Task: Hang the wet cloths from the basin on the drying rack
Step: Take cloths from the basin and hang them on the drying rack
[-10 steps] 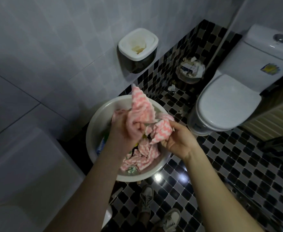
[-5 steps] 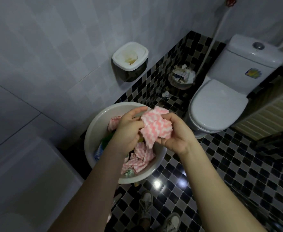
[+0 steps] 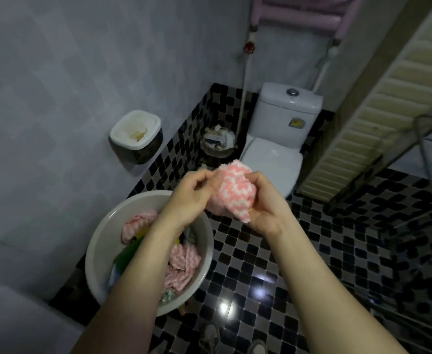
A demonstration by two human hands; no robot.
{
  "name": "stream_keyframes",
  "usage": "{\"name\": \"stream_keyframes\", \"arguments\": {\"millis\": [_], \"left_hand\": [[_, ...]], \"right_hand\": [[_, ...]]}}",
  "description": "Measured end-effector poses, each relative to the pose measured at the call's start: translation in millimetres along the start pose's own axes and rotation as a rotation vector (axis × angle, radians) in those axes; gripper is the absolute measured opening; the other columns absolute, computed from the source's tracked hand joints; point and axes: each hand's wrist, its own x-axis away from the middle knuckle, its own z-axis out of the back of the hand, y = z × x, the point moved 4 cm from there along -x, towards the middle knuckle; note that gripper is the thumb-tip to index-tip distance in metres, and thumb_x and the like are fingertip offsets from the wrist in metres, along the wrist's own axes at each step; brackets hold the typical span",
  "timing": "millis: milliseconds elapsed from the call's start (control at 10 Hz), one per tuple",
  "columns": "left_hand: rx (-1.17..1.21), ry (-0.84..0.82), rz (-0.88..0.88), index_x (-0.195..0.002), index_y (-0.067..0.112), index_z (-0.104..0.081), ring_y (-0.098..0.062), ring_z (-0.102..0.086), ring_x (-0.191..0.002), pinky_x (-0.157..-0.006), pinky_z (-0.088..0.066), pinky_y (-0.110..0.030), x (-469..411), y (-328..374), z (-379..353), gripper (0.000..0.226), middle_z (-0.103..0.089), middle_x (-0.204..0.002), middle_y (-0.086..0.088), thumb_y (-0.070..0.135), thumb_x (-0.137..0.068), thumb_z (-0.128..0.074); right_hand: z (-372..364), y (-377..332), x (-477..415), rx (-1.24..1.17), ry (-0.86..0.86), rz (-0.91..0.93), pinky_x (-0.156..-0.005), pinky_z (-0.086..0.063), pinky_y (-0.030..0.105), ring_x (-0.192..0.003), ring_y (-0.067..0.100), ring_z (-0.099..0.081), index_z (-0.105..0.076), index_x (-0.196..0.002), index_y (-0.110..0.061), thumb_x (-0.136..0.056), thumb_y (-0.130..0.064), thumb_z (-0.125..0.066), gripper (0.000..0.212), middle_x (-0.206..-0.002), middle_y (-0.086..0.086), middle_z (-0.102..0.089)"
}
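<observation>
A pink-and-white wavy cloth (image 3: 235,192) is bunched between both hands, above the floor just right of the basin. My left hand (image 3: 193,198) pinches its left edge with curled fingers. My right hand (image 3: 263,208) grips its right side. The white round basin (image 3: 96,241) sits on the floor at lower left and holds more pink-and-white cloths (image 3: 183,261) plus green and other coloured cloths, partly hidden by my left forearm. A thin metal drying rack (image 3: 429,159) stands at the right edge of the view.
A white toilet (image 3: 273,162) stands ahead against the back wall, with a full waste bin (image 3: 217,143) to its left. A wall-mounted bin (image 3: 135,139) hangs on the left wall. A slatted panel (image 3: 363,118) leans at right. The floor is glossy black-and-white checkered tile.
Both hands have lifted the cloth out of the basin and carried it up and to the right. The camera has tilted up, bringing the drying rack into view.
</observation>
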Motion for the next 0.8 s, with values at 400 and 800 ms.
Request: {"name": "stream_keyframes", "arguments": {"millis": [400, 800], "left_hand": [[0.874, -0.38, 0.484, -0.123, -0.001, -0.06, -0.027, -0.066, -0.108, -0.093, -0.054, -0.039, -15, 43, -83, 0.036, -0.067, -0.116, -0.02, 0.024, -0.101, -0.048], [1.235, -0.249, 0.362, -0.097, 0.017, -0.059, -0.017, -0.068, -0.068, -0.059, -0.059, -0.034, -16, 102, -160, 0.025, -0.065, -0.085, -0.006, 0.006, -0.099, -0.036]], "right_hand": [[47, -70, 74, 0.155, -0.32, 0.383, -0.107, -0.036, 0.052, -0.118, 0.036, -0.052, -0.05, -0.132, -0.004, -0.065, -0.004, -0.079, 0.072, -0.126, 0.022, -0.054], [148, -101, 139, -0.125, -0.037, 0.456, -0.096, -0.051, 0.042, -0.111, 0.028, -0.063, -0.058, -0.111, -0.007, -0.084, -0.003, -0.057, 0.027, -0.122, 0.018, -0.063]]}}
